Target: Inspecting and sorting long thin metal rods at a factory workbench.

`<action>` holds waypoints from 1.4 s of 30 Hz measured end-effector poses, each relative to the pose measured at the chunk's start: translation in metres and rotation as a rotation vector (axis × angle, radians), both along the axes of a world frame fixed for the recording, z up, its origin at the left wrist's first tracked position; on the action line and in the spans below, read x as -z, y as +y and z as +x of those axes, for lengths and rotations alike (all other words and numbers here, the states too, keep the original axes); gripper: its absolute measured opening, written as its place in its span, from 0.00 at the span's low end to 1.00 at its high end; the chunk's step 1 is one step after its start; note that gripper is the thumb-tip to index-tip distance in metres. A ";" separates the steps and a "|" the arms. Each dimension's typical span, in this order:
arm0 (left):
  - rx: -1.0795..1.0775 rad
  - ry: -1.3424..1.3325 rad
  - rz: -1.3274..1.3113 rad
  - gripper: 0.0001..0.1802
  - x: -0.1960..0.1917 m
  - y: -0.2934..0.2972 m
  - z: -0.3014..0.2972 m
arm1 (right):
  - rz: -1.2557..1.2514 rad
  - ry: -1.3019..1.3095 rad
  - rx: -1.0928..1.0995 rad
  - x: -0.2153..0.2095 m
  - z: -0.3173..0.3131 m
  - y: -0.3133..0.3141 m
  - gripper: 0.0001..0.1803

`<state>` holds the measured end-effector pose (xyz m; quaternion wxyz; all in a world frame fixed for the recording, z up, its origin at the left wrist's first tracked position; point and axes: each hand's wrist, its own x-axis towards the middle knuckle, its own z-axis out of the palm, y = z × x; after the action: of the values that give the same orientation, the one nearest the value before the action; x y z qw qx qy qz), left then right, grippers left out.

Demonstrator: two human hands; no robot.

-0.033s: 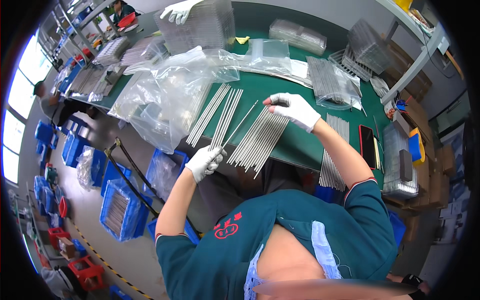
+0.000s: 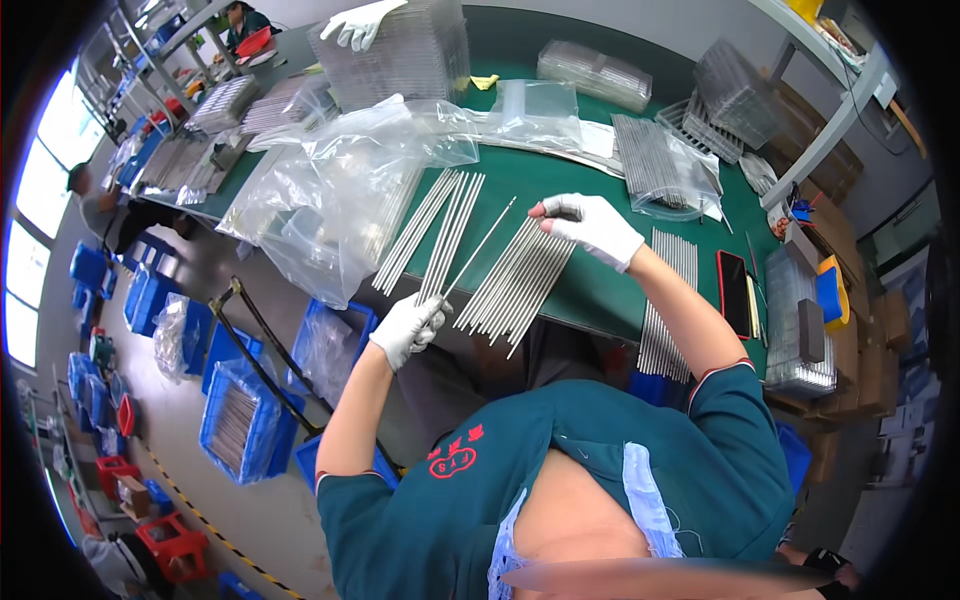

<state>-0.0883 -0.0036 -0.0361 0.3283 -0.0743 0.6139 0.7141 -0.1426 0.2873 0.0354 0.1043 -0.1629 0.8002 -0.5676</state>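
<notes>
My left hand (image 2: pixel 408 330), in a white glove, is closed around the near ends of several thin silvery metal rods (image 2: pixel 452 235). A single slimmer rod with a narrowed tip (image 2: pixel 484 244) angles away to the right from the same hand. Close beside the held rods, another few rods (image 2: pixel 415 232) lie on the green table. My right hand (image 2: pixel 592 230), gloved with bare thumb and forefinger tips, hovers by the far ends of a flat row of rods (image 2: pixel 515 285). Its thumb and forefinger are bent and slightly apart, with nothing visible between them.
A second row of rods (image 2: pixel 668 300) lies beneath my right forearm, near a red-edged phone (image 2: pixel 733 293). Clear plastic bags (image 2: pixel 340 190) cover the left of the table (image 2: pixel 620 290). Stacked clear trays (image 2: pixel 400 60) stand behind, and bagged rods (image 2: pixel 655 165) lie far right. Blue crates (image 2: pixel 245 420) sit below left.
My right hand has shifted slightly down and to the right. The left hand and its rods have hardly moved.
</notes>
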 end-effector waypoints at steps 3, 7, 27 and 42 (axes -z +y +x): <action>-0.141 0.166 -0.085 0.11 -0.015 0.009 0.023 | -0.061 -0.006 0.023 -0.003 0.021 0.007 0.13; -0.299 0.398 -0.320 0.14 -0.033 0.015 0.048 | -0.149 -0.038 0.122 -0.016 0.040 0.014 0.14; -0.330 0.366 -0.207 0.12 -0.052 -0.008 0.085 | -0.137 0.046 -0.056 -0.056 0.054 0.016 0.13; -0.236 0.455 -0.227 0.15 -0.054 -0.002 0.084 | -0.090 -0.006 -0.103 -0.051 0.057 0.018 0.12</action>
<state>-0.0043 -0.0060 0.0179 0.0859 -0.0194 0.7350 0.6723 -0.0858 0.3055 0.0862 0.1283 -0.2064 0.7640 -0.5976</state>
